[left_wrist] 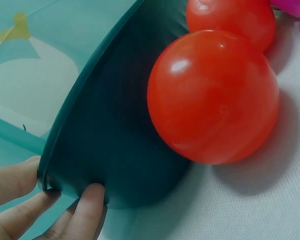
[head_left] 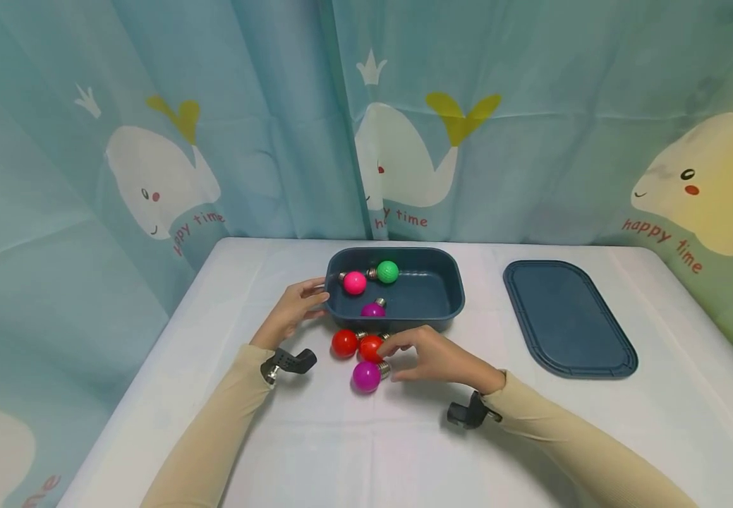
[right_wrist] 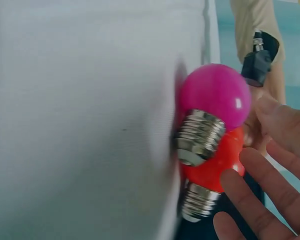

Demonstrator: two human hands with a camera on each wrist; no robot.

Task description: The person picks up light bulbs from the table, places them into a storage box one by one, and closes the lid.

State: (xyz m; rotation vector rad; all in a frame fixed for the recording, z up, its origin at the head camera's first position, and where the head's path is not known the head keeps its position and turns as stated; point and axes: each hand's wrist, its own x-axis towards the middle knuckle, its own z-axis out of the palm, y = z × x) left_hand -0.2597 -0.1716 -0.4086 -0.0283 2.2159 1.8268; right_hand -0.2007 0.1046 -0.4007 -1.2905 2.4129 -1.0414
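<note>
My left hand (head_left: 293, 310) rests its fingertips against the left end of the dark blue bin (head_left: 432, 321); in the left wrist view the fingers (left_wrist: 92, 200) lie at its rim and outer wall. Thumb and fingers spread apart, my right hand (head_left: 432, 356) hovers just right of the loose bulbs and holds nothing. Closest to it are a purple light bulb (head_left: 366, 377), its metal screw base turned toward the palm, and a red light bulb (head_left: 371, 348). Another red light bulb (head_left: 343, 343) lies to their left, right in front of the bin.
Inside the bin lie a pink bulb (head_left: 355, 283), a green bulb (head_left: 388, 271) and a second purple bulb (head_left: 374, 309). A flat dark blue lid (head_left: 569, 317) is on the white table (head_left: 315, 451) at the right. Whale-print curtains (head_left: 290, 141) hang behind and beside the table.
</note>
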